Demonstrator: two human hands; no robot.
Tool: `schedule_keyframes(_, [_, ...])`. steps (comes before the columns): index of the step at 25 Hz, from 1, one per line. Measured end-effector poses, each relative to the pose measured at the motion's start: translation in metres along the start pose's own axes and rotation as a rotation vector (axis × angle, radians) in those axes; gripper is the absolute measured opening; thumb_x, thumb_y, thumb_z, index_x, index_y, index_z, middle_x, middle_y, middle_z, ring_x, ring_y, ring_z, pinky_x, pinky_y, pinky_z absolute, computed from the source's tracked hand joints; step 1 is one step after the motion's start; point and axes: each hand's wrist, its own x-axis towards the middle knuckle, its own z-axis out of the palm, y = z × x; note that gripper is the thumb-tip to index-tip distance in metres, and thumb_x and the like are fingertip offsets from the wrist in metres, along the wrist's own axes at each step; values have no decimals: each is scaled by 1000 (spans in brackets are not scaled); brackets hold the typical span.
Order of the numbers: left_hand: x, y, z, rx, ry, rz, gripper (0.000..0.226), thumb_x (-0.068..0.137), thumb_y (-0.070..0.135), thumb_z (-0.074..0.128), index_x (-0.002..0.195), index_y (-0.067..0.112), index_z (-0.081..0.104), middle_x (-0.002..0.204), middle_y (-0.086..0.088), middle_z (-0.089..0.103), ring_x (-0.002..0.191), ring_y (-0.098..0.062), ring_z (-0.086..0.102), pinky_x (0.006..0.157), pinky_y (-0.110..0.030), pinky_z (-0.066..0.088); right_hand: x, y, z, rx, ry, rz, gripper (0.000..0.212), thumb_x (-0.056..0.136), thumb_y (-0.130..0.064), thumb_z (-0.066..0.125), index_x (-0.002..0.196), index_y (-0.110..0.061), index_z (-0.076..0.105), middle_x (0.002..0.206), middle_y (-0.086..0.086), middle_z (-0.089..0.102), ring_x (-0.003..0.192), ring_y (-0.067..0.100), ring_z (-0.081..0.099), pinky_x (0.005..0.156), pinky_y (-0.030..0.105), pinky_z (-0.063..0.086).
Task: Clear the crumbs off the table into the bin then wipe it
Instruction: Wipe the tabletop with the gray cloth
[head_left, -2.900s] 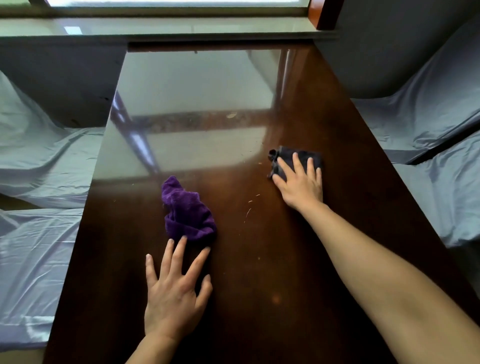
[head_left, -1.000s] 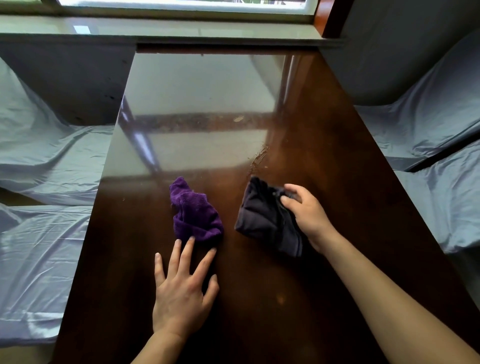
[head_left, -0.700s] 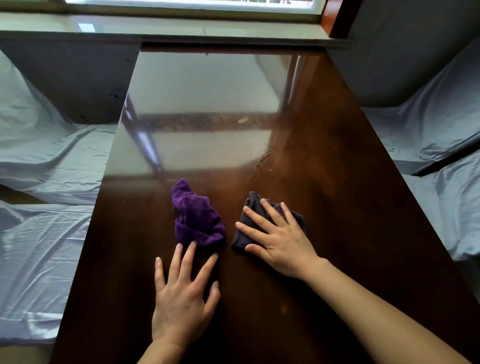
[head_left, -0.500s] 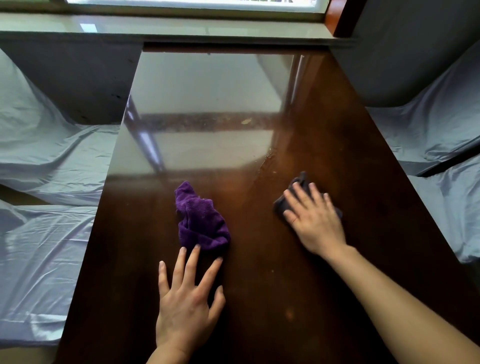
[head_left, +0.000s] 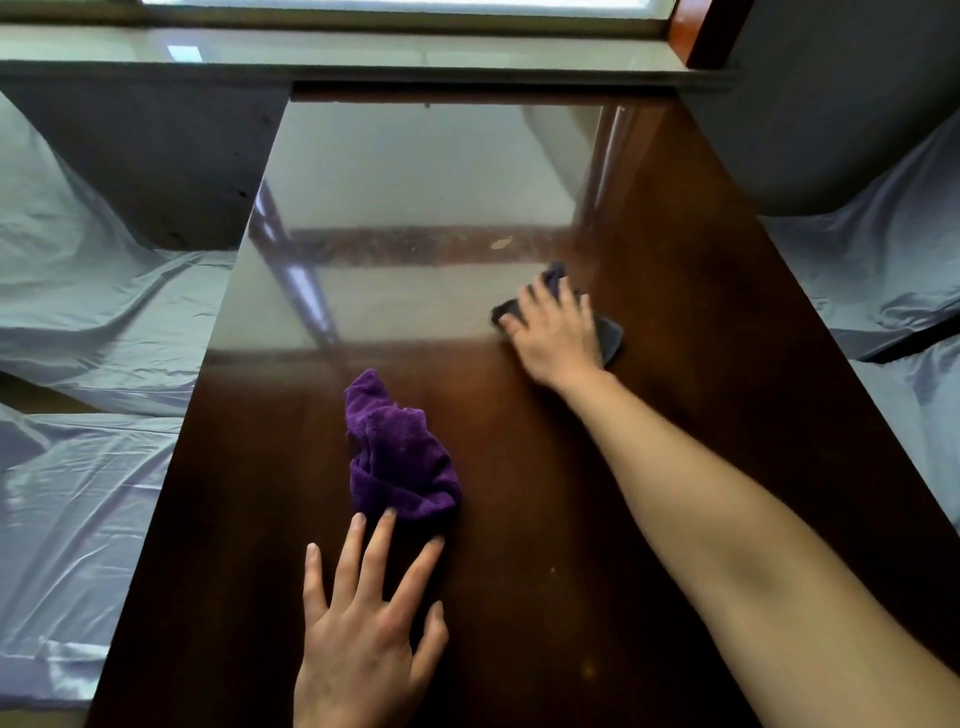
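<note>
A long dark brown glossy table (head_left: 649, 223) runs away from me toward a window sill. My right hand (head_left: 553, 332) presses flat on a dark grey cloth (head_left: 610, 335) at mid-table, right of centre, fingers spread over it. A crumpled purple cloth (head_left: 397, 454) lies nearer me, left of centre. My left hand (head_left: 366, 634) rests flat on the table just below the purple cloth, fingers spread, fingertips touching its near edge. One pale crumb (head_left: 501, 242) lies farther up the table. No bin is in view.
Pale blue sheets (head_left: 88, 312) cover low surfaces on the left of the table, and more blue sheeting (head_left: 878, 260) lies on the right. A grey wall (head_left: 810, 93) rises at the far right. The window sill (head_left: 363, 49) borders the table's far end.
My right hand has slid the grey cloth away from me and to the right, from beside the purple cloth up to mid-table. The left hand and purple cloth have stayed put.
</note>
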Motion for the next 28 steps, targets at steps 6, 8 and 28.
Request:
schedule_keyframes(6, [1, 4, -7, -10, -18, -10, 61, 75, 50, 52, 135, 39, 54, 154, -10, 40, 143, -32, 31, 111, -66, 21, -154, -14, 36, -84, 4, -493, 57, 103, -57, 22, 154, -35, 27, 166, -8, 25, 156, 25, 12, 125, 49, 9])
schedule_keyframes(8, [1, 3, -8, -6, -36, -16, 61, 76, 51, 51, 136, 40, 52, 154, -10, 38, 144, -32, 30, 111, -67, 20, -150, 6, 33, -136, -2, -506, 56, 100, -59, 24, 153, -40, 27, 166, -9, 25, 156, 26, 14, 125, 50, 13])
schedule_keyframes(28, [-2, 6, -8, 5, -31, -37, 57, 81, 53, 44, 136, 39, 51, 154, -10, 37, 146, -30, 25, 114, -65, 15, -215, 136, 2, -112, 21, 88, 57, 98, -64, 18, 152, -45, 23, 167, -4, 23, 155, 33, 14, 124, 54, 14])
